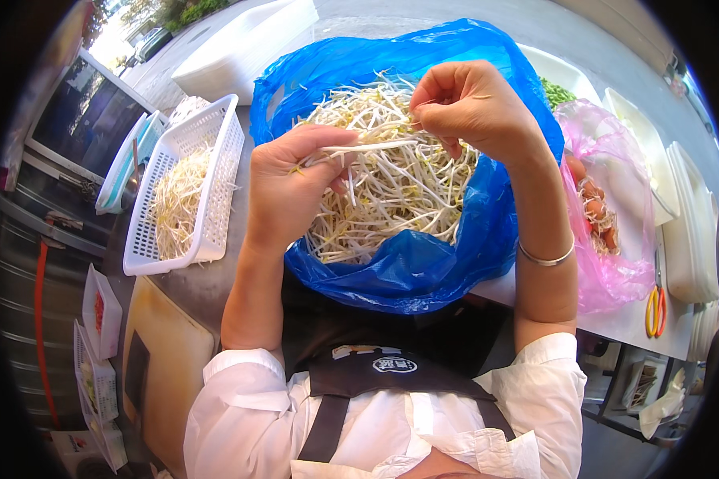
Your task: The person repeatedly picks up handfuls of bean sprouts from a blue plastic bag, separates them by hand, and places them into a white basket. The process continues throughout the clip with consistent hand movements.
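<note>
A blue plastic bag (pixel 395 287) stands wide open before me, heaped with bean sprouts (pixel 395 203). Over its left side, my left hand (pixel 293 179) pinches a few bean sprouts between thumb and fingers, their white stems pointing right. My right hand (pixel 473 108) is raised above the bag's right part, thumb and forefinger pressed together. A thin bit of sprout seems to hang below those fingertips, and another scrap clings to the back of the hand. To the left, a white perforated plastic basket (pixel 183 257) contains a smaller pile of sprouts (pixel 183 206).
At right, a pink plastic bag (pixel 623 281) holds brown eggs (pixel 596 206) beside orange-and-yellow-handled scissors (pixel 656 311). Stacked white containers (pixel 245 48) stand behind the blue bag. A cutting board (pixel 174 341) with a dark-bladed knife (pixel 136 371) lies at left, near small white baskets (pixel 99 377).
</note>
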Action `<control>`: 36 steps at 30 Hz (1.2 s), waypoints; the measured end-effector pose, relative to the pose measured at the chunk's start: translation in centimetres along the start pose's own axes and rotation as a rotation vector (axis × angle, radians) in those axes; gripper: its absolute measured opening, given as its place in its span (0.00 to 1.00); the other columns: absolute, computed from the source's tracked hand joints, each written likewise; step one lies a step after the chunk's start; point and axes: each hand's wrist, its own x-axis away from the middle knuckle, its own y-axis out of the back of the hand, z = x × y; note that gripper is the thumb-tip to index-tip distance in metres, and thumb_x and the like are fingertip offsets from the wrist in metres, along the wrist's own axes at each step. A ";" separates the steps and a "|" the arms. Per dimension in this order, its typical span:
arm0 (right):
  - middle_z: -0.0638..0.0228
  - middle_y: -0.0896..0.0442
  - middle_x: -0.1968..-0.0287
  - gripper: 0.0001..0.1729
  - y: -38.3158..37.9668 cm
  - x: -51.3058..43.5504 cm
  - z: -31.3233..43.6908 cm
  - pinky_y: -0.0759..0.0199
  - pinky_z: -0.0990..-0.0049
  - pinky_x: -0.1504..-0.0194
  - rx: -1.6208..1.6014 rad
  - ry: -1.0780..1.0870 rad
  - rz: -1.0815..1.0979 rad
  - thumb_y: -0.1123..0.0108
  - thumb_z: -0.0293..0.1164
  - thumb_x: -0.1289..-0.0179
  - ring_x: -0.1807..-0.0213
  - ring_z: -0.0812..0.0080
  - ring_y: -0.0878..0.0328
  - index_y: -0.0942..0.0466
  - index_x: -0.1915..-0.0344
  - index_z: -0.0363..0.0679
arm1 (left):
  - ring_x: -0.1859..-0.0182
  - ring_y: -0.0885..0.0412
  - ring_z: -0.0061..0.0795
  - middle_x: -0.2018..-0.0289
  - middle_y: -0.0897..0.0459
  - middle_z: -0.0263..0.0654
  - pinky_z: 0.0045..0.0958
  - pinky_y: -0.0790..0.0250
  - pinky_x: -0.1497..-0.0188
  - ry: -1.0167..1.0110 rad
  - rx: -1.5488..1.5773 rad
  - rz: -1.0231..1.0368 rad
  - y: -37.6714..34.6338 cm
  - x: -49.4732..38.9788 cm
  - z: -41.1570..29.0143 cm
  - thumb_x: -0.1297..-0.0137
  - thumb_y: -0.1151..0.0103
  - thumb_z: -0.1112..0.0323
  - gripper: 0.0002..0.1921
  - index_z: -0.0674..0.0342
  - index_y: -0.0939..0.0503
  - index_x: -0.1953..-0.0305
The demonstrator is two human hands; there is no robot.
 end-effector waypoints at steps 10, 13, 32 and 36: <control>0.61 0.23 0.72 0.08 2.3 -1.3 -1.6 0.41 0.84 0.79 -0.924 -0.011 -0.112 0.41 0.21 0.46 0.77 0.81 0.33 0.25 0.64 0.30 | 0.73 0.19 0.24 0.71 0.17 0.40 0.19 0.28 0.73 0.128 0.369 -0.038 0.9 -0.7 0.5 0.42 0.38 0.78 0.09 0.72 0.19 0.60; 0.63 0.27 0.73 0.13 2.3 -1.3 -1.6 0.43 0.85 0.80 -0.921 -0.037 -0.096 0.43 0.22 0.45 0.78 0.82 0.35 0.28 0.59 0.28 | 0.71 0.18 0.29 0.68 0.17 0.44 0.20 0.28 0.74 0.189 0.511 -0.061 1.4 -1.1 0.5 0.41 0.40 0.79 0.10 0.74 0.20 0.57; 0.63 0.21 0.75 0.09 -0.8 -0.2 -0.6 0.31 0.78 0.79 -0.494 -0.225 -0.075 0.36 0.26 0.48 0.80 0.80 0.32 0.20 0.71 0.29 | 0.69 0.22 0.23 0.60 0.21 0.46 0.16 0.25 0.73 0.479 1.002 -0.031 2.5 -2.5 1.5 0.32 0.50 0.75 0.12 0.69 0.28 0.48; 0.59 0.21 0.73 0.10 -0.7 -0.4 -1.0 0.27 0.77 0.77 -0.481 -0.226 -0.116 0.38 0.24 0.50 0.79 0.79 0.31 0.20 0.69 0.27 | 0.69 0.21 0.23 0.60 0.21 0.46 0.16 0.24 0.73 0.454 1.015 0.012 2.5 -2.4 1.7 0.32 0.50 0.75 0.12 0.69 0.28 0.48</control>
